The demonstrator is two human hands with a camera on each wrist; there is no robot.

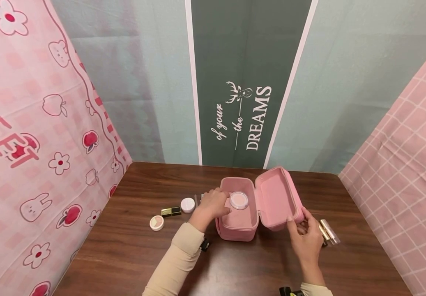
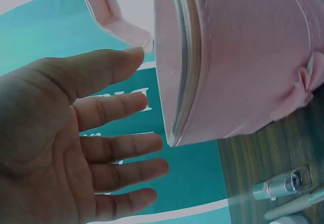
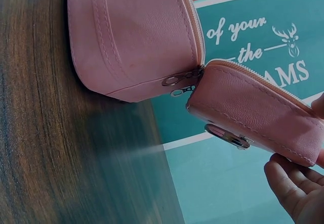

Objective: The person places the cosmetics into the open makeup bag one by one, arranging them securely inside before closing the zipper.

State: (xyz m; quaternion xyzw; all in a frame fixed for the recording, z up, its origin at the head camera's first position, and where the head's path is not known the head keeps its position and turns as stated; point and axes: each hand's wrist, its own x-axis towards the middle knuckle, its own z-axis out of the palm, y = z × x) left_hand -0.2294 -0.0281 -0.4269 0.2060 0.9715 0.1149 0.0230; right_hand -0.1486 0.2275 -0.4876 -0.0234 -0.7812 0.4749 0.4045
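A pink zippered cosmetic case (image 1: pixel 238 233) stands on the table with its lid (image 1: pixel 277 197) swung out to the right. Within its opening shows a round, pale pink compact (image 1: pixel 239 200) with a clear rim. My left hand (image 1: pixel 214 204) is over the case's left rim; in the left wrist view its fingers spread loosely beside the rim, holding nothing. At the lid's near right corner, my right hand (image 1: pixel 306 236) grips the edge between thumb and fingers. Zipper pulls (image 3: pixel 178 83) hang at the hinge side in the right wrist view.
Left of the case lie a three-colour round palette (image 1: pixel 157 223), a gold-and-black rectangular item (image 1: pixel 171 211) and a white round jar (image 1: pixel 188 205). Slim cosmetic tubes (image 1: pixel 330 231) lie right of my right hand. A curtain (image 1: pixel 161 82) hangs behind the wooden table (image 1: pixel 116 242).
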